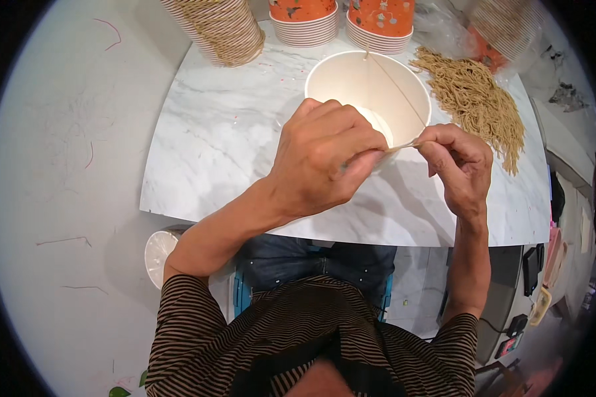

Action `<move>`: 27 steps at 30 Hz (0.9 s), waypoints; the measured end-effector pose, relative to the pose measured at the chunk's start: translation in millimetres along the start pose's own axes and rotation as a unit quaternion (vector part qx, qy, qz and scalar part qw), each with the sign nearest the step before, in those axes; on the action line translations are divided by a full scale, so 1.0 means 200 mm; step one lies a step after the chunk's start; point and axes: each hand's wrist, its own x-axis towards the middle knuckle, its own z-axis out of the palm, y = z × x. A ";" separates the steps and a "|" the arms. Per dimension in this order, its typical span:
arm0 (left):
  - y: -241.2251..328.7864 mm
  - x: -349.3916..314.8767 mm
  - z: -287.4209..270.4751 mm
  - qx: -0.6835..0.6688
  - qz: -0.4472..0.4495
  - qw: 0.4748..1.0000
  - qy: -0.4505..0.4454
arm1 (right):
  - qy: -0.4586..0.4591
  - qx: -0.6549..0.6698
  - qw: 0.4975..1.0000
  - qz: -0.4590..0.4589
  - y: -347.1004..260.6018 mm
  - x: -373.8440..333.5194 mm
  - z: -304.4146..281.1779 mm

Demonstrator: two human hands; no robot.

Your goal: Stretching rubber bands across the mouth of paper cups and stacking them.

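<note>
A large white paper bucket point(338, 81) is tipped so its open mouth and pale inside show on the table. One tan cord point(396, 87) hangs from its far rim and runs across the opening toward my right hand. At the near rim, my left hand point(328, 149) is closed in a pinch on the cord's stretch between both hands. My right hand point(460, 162) pinches the cord just right of the rim, thumb against the curled fingers. The fingers of my left hand hide part of the bucket's near left side and whatever lies under them.
A loose heap of tan cords point(480, 106) lies right of the bucket on the marbled table point(232, 139). Orange-patterned bucket stacks point(377, 18) stand at the back. A leaning stack with cords point(220, 30) is far left; another stack point(510, 26) is far right. A white bin point(159, 258) stands below left.
</note>
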 end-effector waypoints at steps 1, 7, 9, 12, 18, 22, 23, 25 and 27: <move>0.00 0.00 0.00 0.000 0.000 1.000 0.000 | 0.017 0.035 0.999 0.011 -0.01 0.00 0.01; -0.02 -0.02 0.04 -0.015 -0.036 0.999 -0.019 | 0.009 -0.125 0.989 -0.078 0.00 -0.05 0.02; -0.04 -0.03 0.04 -0.009 -0.012 1.000 -0.010 | -0.030 -0.218 0.966 -0.133 -0.01 -0.07 0.01; -0.06 -0.02 0.06 -0.011 0.005 1.000 0.004 | -0.060 -0.261 0.935 -0.230 0.09 -0.10 0.03; -0.09 -0.02 0.08 -0.009 0.046 0.999 -0.006 | -0.064 -0.385 0.884 -0.258 0.17 -0.14 0.05; -0.09 -0.01 0.08 -0.016 0.050 0.999 -0.007 | -0.075 -0.395 0.879 -0.255 0.18 -0.13 0.06; -0.09 -0.01 0.08 -0.018 0.048 0.999 -0.009 | -0.078 -0.396 0.878 -0.259 0.18 -0.13 0.07; -0.08 -0.01 0.06 -0.018 0.047 0.999 -0.008 | -0.081 -0.398 0.874 -0.267 0.18 -0.13 0.07; -0.09 0.00 0.04 -0.015 0.042 0.999 -0.015 | -0.087 -0.402 0.870 -0.272 0.17 -0.12 0.07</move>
